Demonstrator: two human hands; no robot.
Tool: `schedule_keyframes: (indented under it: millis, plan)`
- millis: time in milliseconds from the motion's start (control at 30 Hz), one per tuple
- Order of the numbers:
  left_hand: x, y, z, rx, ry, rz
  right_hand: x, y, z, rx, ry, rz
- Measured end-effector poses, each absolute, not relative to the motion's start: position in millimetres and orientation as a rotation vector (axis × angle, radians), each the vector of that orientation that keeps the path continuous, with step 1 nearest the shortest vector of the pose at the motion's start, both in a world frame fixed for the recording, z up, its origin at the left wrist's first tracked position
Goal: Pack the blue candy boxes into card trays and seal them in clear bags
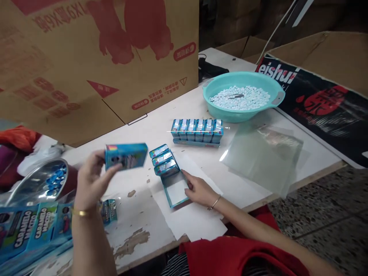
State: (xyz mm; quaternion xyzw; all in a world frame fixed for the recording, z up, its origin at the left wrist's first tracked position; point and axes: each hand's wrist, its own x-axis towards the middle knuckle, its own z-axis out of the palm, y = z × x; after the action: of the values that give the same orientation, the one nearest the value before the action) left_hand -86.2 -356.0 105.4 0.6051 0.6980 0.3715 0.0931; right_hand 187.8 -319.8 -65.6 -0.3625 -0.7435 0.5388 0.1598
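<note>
At nine o'clock a shiny metal bowl (37, 182) sits at the table's edge with small blue caps in it. Below it, at seven o'clock, lie flat blue cartons (25, 230) printed with the words "CARAMELO MACIZO".

The person's left hand (90, 180) is raised just above the table. Its fingers are curled around a small blue box (125, 155), held on its side, up in the air. The box is bright blue with a little rainbow stripe at one corner and a picture on its front. It looks blurry, so I cannot read it.

Just right of it, near the middle, a blue tray (172, 186) lies on a sheet of white paper (198, 222). Three little blue packs (163, 159) stand in a row at the tray's far end. The near end shows its white bottom. The right hand (199, 190) rests at the tray's near right corner, fingers half open and touching its edge. It grips nothing.

Behind the tray, towards twelve o'clock, a wrapped row of packs (197, 130) lies on the white table (138, 214). A big brown cardboard box (94, 61) stands at eleven o'clock.

At one o'clock a teal basin (244, 111) holds lots of small white sweets. In front of it, at three o'clock, see-through plastic sheets (264, 157) lie flat.
</note>
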Motion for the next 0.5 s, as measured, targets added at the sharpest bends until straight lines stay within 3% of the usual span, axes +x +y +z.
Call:
schedule_keyframes:
  millis: [133,367,433,500]
  plan:
    - [-15,-401,80,1.947,1.866,0.825,197,-318,-65,-0.871,-2.087,1.600]
    - [25,-385,24,2.422,2.125,0.148,202,-327,-79,-0.786,-2.091,1.529]
    - [31,-392,18,2.416,2.208,0.104,203,-332,-79,-0.822,-2.099,1.483]
    - [35,-402,11,2.321,2.337,0.303,205,-334,-78,-0.837,-2.098,1.456]
